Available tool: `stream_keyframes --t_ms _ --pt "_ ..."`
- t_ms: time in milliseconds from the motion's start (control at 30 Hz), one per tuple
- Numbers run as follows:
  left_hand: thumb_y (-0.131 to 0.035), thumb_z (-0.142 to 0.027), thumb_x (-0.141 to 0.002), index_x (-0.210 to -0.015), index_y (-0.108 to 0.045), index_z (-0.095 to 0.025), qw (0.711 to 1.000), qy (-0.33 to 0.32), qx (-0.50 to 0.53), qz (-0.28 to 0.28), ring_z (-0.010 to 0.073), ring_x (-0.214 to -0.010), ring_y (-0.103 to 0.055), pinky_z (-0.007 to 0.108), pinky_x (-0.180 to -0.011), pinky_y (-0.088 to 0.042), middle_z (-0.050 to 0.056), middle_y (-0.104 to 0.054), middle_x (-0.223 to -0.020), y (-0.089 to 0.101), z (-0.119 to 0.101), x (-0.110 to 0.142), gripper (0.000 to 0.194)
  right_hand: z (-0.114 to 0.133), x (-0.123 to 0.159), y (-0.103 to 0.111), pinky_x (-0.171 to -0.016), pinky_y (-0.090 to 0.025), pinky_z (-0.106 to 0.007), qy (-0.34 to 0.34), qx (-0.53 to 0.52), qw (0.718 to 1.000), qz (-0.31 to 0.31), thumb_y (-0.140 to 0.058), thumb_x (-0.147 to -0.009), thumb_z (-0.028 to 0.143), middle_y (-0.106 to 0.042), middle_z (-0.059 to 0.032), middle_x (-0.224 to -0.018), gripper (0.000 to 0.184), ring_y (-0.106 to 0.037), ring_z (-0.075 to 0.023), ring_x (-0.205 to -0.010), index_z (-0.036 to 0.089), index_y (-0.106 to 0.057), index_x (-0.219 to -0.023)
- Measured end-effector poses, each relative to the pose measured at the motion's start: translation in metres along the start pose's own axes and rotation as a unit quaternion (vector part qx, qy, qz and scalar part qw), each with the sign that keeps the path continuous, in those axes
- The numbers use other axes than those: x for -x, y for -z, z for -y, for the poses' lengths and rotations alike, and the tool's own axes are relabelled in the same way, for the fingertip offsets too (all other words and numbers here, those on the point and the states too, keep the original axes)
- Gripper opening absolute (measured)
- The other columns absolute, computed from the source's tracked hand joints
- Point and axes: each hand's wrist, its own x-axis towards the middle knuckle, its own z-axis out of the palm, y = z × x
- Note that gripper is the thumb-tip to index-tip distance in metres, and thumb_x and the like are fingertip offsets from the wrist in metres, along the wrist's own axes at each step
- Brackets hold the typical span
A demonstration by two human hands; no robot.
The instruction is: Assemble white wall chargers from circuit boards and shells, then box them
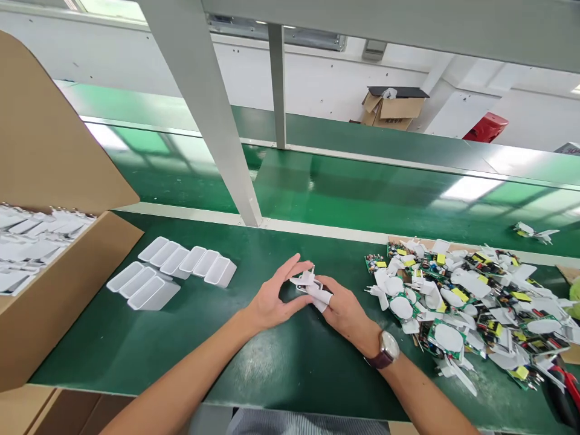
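Above the middle of the green table, both hands meet around a small white plastic piece (321, 294). My right hand (348, 307) grips it from the right, fingers wrapped round its lower side. My left hand (274, 297) curves in from the left, thumb and fingertips closed on its near and far edges. A smaller white part (306, 278) sticks up at the top, between the fingers; the fingers partly hide how the two fit together. To the left, several white open plastic shells (147, 292) stand in two slanting rows.
A heap of green circuit boards with white parts (448, 302) covers the right side. At the left stands a cardboard box (67, 272) filled with white pieces. A red-and-black tool (562, 393) lies at the right edge. A grey post (222, 121) rises behind the table.
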Motion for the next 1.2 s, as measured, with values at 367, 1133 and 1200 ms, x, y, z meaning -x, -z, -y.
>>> stream_keyframes --t_ms 367,1133,1200 --pt "-0.066 -0.019 -0.093 -0.141 -0.044 -0.026 0.996 -0.001 0.055 -0.065 0.0181 -0.099 -0.067 0.038 -0.091 -0.060 0.004 -0.059 -0.103 -0.003 0.006 -0.006 0.053 0.003 0.007 -0.009 -0.092 -0.062 -0.037 -0.010 0.046 0.999 -0.026 -0.052 -0.103 0.026 -0.070 -0.0125 -0.123 0.034 -0.070 -0.0230 -0.111 0.020 -0.056 -0.137" --pt "-0.088 -0.038 -0.076 -0.150 -0.036 -0.029 0.997 -0.041 0.052 -0.048 0.0305 -0.129 -0.057 0.049 -0.103 -0.059 0.014 -0.044 -0.141 -0.006 -0.003 -0.001 0.090 0.012 -0.012 -0.008 -0.080 -0.064 -0.042 -0.281 -0.427 0.856 -0.074 -0.065 -0.092 0.050 -0.076 -0.0098 -0.102 0.038 -0.073 -0.0258 -0.093 0.019 -0.072 -0.113" --pt "-0.085 -0.039 -0.079 -0.148 -0.039 -0.029 0.998 -0.037 0.015 -0.042 0.0291 -0.125 -0.059 0.050 -0.103 -0.058 0.013 -0.049 -0.138 -0.011 -0.006 0.001 0.083 0.013 -0.013 -0.005 -0.075 -0.064 -0.042 -0.337 -0.537 0.770 -0.074 -0.071 -0.087 0.053 -0.077 -0.0095 -0.093 0.040 -0.073 -0.0263 -0.085 0.016 -0.074 -0.103"
